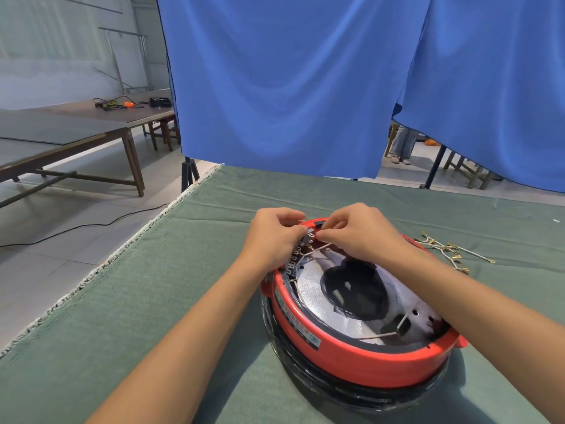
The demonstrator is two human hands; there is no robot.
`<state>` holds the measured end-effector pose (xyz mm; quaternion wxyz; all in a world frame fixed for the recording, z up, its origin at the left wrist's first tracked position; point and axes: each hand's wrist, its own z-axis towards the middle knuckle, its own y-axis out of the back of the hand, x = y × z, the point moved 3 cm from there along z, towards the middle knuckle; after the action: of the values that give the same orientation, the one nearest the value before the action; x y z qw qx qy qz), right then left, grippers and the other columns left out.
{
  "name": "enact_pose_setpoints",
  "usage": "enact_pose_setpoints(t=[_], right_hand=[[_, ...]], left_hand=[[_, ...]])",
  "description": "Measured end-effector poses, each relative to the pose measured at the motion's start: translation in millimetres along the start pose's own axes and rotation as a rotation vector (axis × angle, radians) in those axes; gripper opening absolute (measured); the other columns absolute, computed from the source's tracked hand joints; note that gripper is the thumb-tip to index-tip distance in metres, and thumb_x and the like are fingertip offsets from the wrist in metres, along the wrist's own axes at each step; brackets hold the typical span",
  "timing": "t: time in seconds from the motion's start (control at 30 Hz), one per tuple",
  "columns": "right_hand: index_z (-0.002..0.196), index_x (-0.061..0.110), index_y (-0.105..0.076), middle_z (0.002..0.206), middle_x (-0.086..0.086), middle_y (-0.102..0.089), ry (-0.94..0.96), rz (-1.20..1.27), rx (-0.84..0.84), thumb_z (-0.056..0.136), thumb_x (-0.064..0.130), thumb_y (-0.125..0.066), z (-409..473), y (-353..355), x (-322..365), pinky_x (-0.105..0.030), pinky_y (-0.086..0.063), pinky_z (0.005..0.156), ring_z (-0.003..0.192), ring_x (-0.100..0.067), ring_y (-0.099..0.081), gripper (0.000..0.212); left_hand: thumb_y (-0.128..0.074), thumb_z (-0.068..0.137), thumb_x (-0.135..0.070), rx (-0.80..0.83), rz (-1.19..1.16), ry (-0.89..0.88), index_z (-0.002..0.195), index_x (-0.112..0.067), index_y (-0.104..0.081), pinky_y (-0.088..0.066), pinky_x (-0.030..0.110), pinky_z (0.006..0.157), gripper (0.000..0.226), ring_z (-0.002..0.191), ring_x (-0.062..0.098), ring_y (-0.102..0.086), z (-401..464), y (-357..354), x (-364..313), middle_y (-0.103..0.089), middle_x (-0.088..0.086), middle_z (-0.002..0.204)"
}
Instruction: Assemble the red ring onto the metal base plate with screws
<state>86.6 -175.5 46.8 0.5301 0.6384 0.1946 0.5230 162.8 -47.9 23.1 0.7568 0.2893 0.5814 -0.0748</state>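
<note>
The red ring (351, 359) sits around the silvery metal base plate (318, 298), which has a dark round opening in its middle, all resting on a black lower body on the green cloth. Both hands work at the ring's far rim. My left hand (272, 235) has its fingers curled and holds the top end of a grey terminal strip (298, 252) that runs along the left inner edge. My right hand (357, 232) pinches a small part at the top of that strip; a thin white wire runs from there. No screw is visible.
A loose bundle of white wires with brass terminals (449, 250) lies on the green cloth (171, 301) right of the ring. Blue curtains (290, 87) hang behind the table. Brown tables (61, 139) stand at the left; a cable crosses the floor.
</note>
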Motion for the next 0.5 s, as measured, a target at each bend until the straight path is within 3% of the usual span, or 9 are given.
enact_pose_setpoints(t=[0.1, 0.2, 0.3, 0.4, 0.5], right_hand=[[0.075, 0.030, -0.074, 0.058, 0.016, -0.049, 0.141, -0.136, -0.219, 0.081, 0.031, -0.067, -15, 6, 8, -0.018, -0.026, 0.047, 0.060, -0.006, -0.047, 0.009], [0.081, 0.032, -0.074, 0.069, 0.012, -0.059, 0.163, -0.190, -0.216, 0.083, 0.034, -0.064, -24, 1, 10, -0.021, -0.027, 0.049, 0.073, -0.014, -0.055, 0.010], [0.092, 0.037, -0.073, 0.083, 0.009, -0.068, 0.259, -0.372, -0.311, 0.086, 0.038, -0.057, -32, -1, 14, -0.024, -0.027, 0.053, 0.083, -0.016, -0.057, 0.017], [0.094, 0.033, -0.074, 0.078, 0.004, -0.068, 0.212, -0.209, -0.073, 0.087, 0.033, -0.059, -31, -8, 16, -0.027, -0.043, 0.063, 0.081, -0.019, -0.064, 0.016], [0.087, 0.025, -0.072, 0.057, 0.002, -0.063, 0.184, -0.079, 0.057, 0.091, 0.025, -0.056, -29, -19, 15, -0.029, -0.054, 0.068, 0.049, -0.015, -0.062, 0.017]], left_hand=[[-0.069, 0.085, -0.017, -0.026, 0.109, 0.005, 0.101, -0.011, -0.073, -0.052, 0.031, 0.085, 0.019, 0.089, 0.016, -0.066, 0, 1, -1, -0.073, 0.006, 0.096], [-0.065, 0.084, -0.028, -0.032, 0.314, 0.029, 0.083, -0.019, -0.074, -0.053, 0.038, 0.082, 0.013, 0.087, 0.024, -0.066, -3, 3, -4, -0.072, 0.004, 0.082], [-0.064, 0.083, -0.029, 0.031, 0.390, 0.056, 0.079, -0.023, -0.071, -0.053, 0.041, 0.080, 0.011, 0.085, 0.030, -0.065, -5, 3, -5, -0.069, 0.006, 0.077], [-0.064, 0.085, -0.028, 0.047, 0.368, 0.049, 0.080, -0.024, -0.068, -0.048, 0.032, 0.073, 0.007, 0.082, 0.025, -0.062, -6, 3, -3, -0.067, 0.003, 0.077], [-0.066, 0.086, -0.025, 0.030, 0.237, 0.046, 0.082, -0.019, -0.072, -0.043, 0.028, 0.065, 0.009, 0.068, 0.018, -0.057, -6, 4, 1, -0.066, 0.002, 0.071]])
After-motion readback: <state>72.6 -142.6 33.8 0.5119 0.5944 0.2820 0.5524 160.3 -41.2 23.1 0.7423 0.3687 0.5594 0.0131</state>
